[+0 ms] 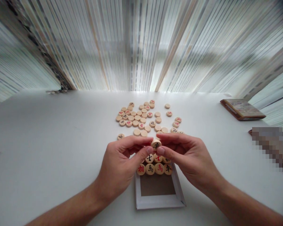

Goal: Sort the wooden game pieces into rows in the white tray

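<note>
A round wooden chess piece (156,144) with a black character is pinched between the fingertips of my left hand (122,163) and my right hand (186,157), both closed on it. Right below them lies a shallow white box (159,201) with a brown bottom. Two rows of pieces (154,169) with red and black characters sit face up at its far end, partly hidden by my fingers. A loose spread of several more wooden pieces (141,119) lies on the white table (49,141) just beyond my hands.
A single piece (120,136) lies apart to the left of the spread. A flat brown box lid (242,109) rests at the table's right side. A striped curtain hangs behind the table's far edge.
</note>
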A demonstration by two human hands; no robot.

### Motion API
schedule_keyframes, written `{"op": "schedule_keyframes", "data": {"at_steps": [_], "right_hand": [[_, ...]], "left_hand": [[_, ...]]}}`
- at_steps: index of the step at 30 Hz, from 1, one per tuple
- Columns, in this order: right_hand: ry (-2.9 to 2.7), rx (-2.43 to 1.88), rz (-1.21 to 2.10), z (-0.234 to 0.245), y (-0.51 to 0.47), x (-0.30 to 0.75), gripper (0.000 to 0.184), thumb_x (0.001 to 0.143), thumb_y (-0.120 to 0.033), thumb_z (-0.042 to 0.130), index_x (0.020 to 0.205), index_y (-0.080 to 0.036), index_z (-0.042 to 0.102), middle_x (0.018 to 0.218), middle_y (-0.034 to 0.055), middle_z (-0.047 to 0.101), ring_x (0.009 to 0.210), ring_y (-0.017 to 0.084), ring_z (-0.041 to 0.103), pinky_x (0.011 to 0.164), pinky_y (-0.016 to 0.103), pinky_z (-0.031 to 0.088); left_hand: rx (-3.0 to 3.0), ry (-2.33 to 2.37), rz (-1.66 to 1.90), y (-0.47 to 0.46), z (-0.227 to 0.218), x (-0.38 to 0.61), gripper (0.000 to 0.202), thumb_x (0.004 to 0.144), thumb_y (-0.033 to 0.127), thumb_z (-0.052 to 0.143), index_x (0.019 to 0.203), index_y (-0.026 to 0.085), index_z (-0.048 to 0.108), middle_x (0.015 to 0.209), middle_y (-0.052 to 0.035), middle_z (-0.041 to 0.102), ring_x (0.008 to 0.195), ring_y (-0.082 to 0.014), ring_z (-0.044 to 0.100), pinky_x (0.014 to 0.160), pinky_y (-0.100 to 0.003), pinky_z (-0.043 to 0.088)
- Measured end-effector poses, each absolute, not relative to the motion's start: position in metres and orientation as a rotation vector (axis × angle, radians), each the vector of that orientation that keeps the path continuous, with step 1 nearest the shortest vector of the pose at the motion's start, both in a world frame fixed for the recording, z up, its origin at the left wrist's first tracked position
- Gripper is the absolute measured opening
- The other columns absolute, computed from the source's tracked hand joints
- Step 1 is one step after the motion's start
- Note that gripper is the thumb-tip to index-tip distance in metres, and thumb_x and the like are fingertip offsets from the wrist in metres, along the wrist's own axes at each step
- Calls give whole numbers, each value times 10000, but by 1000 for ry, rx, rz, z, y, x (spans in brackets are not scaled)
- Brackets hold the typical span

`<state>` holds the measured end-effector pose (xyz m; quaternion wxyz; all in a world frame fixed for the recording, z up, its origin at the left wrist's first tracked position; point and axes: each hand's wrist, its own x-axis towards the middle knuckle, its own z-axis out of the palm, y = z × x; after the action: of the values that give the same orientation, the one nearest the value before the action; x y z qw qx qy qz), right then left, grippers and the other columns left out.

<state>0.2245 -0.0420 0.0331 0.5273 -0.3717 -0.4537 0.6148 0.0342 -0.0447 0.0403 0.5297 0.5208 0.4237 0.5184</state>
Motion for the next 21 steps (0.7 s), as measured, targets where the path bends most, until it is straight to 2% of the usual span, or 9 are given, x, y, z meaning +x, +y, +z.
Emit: {"op": "schedule_keyframes", "data": {"at_steps": [6,12,17,21], "right_hand": [[-1126,-941,1399,36,-43,223,297,675,-212,1025,936,-266,894,905,55,869,830,197,843,778,202,690],[-1124,-972,1375,39,-45,223,290,688,-262,1021,950,-275,898,851,59,863,715,194,830,693,222,703],[-1115,-959,1459,40,-45,224,345,660,-258,1033,976,-267,895,824,59,857,781,233,844,756,285,719],[-1120,-940,1485,39,-45,224,379,645,-257,1040,994,-266,893,844,54,859,782,227,840,770,292,718]], "left_hand": [[1227,1028,1194,-46,41,34,161,847,152,874,1004,186,877,954,-44,869,861,-154,820,786,-156,656],[1143,987,1170,-47,42,35,231,834,176,890,1063,164,870,977,-78,870,874,-190,832,796,-208,682],[1146,984,1188,-44,44,36,234,827,191,896,1059,168,877,959,-80,870,876,-204,833,785,-226,689],[1175,999,1185,-44,45,35,218,840,211,885,1053,167,880,944,-78,870,876,-201,829,793,-225,682]]}}
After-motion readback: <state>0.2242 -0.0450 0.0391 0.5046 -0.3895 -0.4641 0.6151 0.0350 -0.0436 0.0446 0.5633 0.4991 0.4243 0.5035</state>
